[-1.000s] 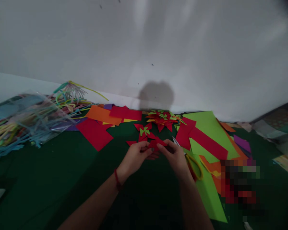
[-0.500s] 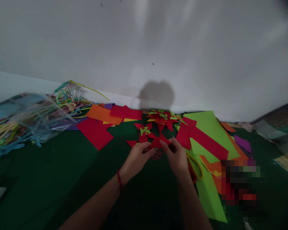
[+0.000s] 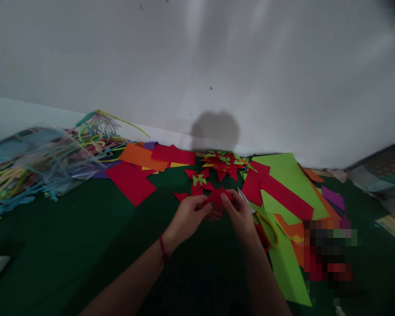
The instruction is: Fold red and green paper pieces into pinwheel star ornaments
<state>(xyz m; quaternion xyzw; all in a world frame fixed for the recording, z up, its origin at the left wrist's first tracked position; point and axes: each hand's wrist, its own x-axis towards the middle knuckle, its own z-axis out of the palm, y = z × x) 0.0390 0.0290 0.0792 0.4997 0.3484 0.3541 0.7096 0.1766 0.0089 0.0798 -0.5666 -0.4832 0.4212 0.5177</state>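
Head view: both hands, left (image 3: 191, 216) and right (image 3: 239, 215), pinch red paper (image 3: 216, 198); a clear bag (image 3: 57, 160) seemingly holds pipe cleaners (image 3: 19, 184).

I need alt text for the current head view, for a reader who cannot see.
Left hand and right hand hold a red paper piece over a dark green table. Paper stars are piled beyond; scissors and a green sheet lie at right, colourful craft stems at left.

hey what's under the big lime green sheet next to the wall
An orange sheet sticks out past the right edge of the lime green sheet. Anything under the rest is covered and can't be seen.
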